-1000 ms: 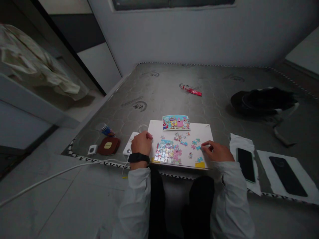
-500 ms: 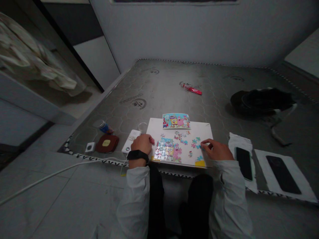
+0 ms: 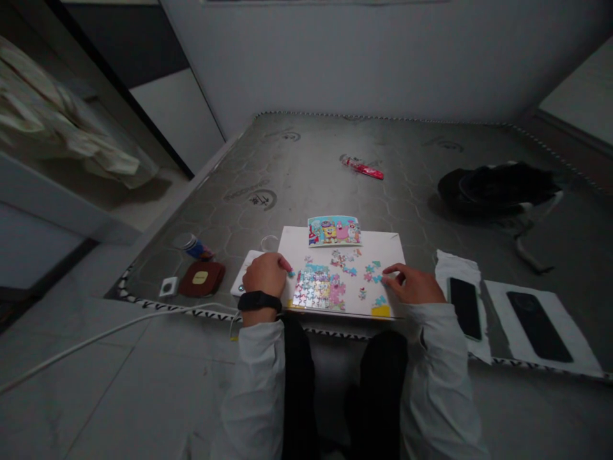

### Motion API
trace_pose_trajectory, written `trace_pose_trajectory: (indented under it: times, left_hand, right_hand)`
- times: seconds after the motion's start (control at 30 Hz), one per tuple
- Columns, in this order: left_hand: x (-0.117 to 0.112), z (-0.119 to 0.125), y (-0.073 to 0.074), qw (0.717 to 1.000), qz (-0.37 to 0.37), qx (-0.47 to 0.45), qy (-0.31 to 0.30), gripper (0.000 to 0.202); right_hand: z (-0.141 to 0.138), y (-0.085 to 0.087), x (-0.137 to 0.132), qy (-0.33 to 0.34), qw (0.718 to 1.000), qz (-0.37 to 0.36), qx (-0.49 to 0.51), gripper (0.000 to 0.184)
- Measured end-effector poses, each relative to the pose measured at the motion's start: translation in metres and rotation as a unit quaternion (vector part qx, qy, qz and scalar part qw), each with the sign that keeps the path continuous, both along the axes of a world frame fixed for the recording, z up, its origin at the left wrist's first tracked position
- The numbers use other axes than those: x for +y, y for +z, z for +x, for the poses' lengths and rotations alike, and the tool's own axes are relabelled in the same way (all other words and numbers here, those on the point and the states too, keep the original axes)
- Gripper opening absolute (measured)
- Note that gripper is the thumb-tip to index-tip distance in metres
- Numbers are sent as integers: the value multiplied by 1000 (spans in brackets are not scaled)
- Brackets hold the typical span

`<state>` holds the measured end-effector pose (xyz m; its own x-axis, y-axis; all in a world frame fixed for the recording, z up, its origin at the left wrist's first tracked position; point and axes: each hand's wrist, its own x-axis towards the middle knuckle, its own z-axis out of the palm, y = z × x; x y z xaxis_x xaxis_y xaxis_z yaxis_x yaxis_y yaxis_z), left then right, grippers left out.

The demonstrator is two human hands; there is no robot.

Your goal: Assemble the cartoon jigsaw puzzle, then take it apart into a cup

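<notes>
A white board [image 3: 383, 246] lies at the near edge of a grey mattress [image 3: 311, 172]. On it sit a partly joined jigsaw [image 3: 318, 291], several loose pieces [image 3: 368, 275] and a cartoon reference picture [image 3: 334, 230]. My left hand [image 3: 263, 275], with a black wristband, rests curled at the board's left edge, its fingertips pinched on a small blue piece beside the joined part. My right hand [image 3: 412, 284] lies on the board's right side, fingers bent, fingertips touching the loose blue pieces.
Left of the board lie a white power bank [image 3: 239, 281], a brown round case [image 3: 200, 279], a white plug [image 3: 168, 286] and a small can [image 3: 191, 245]. Two dark phones [image 3: 464, 297] [image 3: 534, 316] rest on white cloths at the right. A red wrapper [image 3: 364, 169] and a black bag [image 3: 498, 188] lie farther back.
The camera has tilted slightly, shifting the scene. My left hand has slid a little towards the joined part; my right hand stays on the loose pieces.
</notes>
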<state>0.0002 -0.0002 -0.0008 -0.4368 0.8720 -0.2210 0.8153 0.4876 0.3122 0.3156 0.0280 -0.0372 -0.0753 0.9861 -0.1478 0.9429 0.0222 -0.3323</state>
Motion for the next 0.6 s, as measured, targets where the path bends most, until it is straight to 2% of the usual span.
trace_pose_trajectory:
  times: [0.27, 0.47, 0.6]
  left_hand:
    - [2, 2, 0, 1000, 24, 7, -2, 27]
    - [1, 2, 0, 1000, 28, 12, -3, 26]
    - [0, 2, 0, 999, 37, 8, 0, 25]
  right_hand:
    - [-20, 0, 1, 46, 998, -10, 37, 19]
    - [-30, -1, 0, 91, 993, -56, 44, 26]
    - [-34, 0, -1, 99, 992, -64, 40, 18]
